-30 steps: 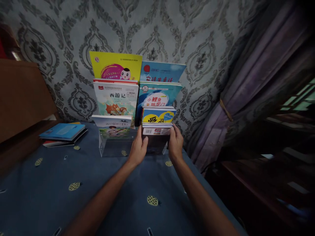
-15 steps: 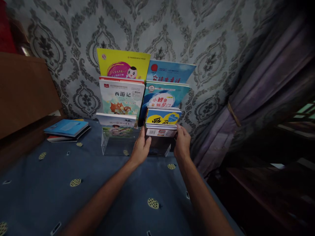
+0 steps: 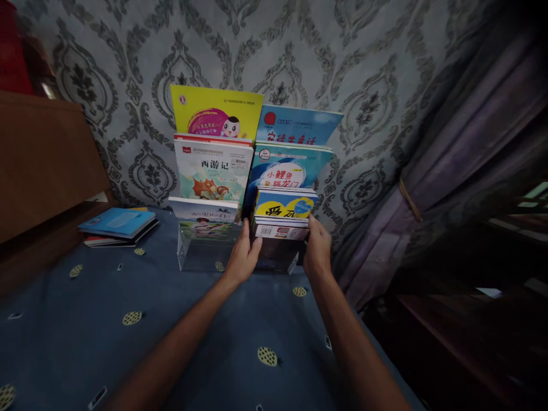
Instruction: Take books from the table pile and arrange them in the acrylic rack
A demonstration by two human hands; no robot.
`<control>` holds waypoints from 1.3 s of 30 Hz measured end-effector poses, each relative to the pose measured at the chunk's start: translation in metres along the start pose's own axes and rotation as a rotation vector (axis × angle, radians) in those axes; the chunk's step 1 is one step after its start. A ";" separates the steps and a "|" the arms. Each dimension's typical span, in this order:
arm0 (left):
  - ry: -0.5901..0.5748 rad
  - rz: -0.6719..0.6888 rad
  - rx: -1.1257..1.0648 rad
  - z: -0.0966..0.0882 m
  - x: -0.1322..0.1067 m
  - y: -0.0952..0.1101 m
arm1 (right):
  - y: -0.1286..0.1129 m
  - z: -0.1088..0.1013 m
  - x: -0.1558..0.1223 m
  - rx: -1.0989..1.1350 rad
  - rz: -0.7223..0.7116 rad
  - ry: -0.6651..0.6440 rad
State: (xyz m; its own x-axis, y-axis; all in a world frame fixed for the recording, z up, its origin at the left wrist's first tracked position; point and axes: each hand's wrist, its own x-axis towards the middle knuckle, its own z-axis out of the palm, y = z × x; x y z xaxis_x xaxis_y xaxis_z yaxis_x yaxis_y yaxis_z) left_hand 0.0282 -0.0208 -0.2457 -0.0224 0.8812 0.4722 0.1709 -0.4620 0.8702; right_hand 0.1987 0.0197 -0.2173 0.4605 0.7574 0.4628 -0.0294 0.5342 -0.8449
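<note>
"Grip check: what are you holding?"

"The barcode book [image 3: 281, 232]. My left hand [image 3: 242, 257] is half curled at its left edge, thumb raised, and my right hand [image 3: 317, 249] has its fingers bent at the right edge."

"Where is it?"

"Front right of the clear stand [image 3: 205, 255], before the yellow-and-blue book [image 3: 282, 204]. Its lower part is dark, so I can't tell whether it rests there."

"Anything else nearby?"

"The white-topped book [image 3: 203, 212] stands front left, and a small pile of books [image 3: 117, 223] lies farther left on the pineapple-print cloth [image 3: 209, 354]."
</note>
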 end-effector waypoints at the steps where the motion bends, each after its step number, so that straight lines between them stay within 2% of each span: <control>1: 0.000 0.001 -0.005 0.000 0.001 -0.001 | -0.003 0.001 -0.001 0.009 -0.003 -0.012; 12: -0.056 0.090 0.017 -0.002 0.008 0.002 | -0.001 0.001 -0.001 -0.009 -0.011 0.034; 24: -0.073 0.056 0.047 0.001 0.000 0.005 | -0.001 -0.001 0.000 -0.031 0.003 0.028; 30: -0.097 0.097 0.085 0.000 -0.004 0.009 | -0.002 -0.005 0.001 -0.151 -0.134 0.146; 39: -0.079 0.141 0.076 -0.001 0.000 0.009 | -0.009 -0.001 -0.002 -0.137 -0.106 0.128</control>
State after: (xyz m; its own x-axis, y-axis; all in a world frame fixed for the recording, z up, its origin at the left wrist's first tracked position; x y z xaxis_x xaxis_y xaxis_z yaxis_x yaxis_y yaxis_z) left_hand 0.0291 -0.0249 -0.2383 0.0836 0.8148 0.5737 0.2408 -0.5752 0.7818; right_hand 0.1991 0.0127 -0.2114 0.5637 0.6413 0.5206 0.1420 0.5457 -0.8259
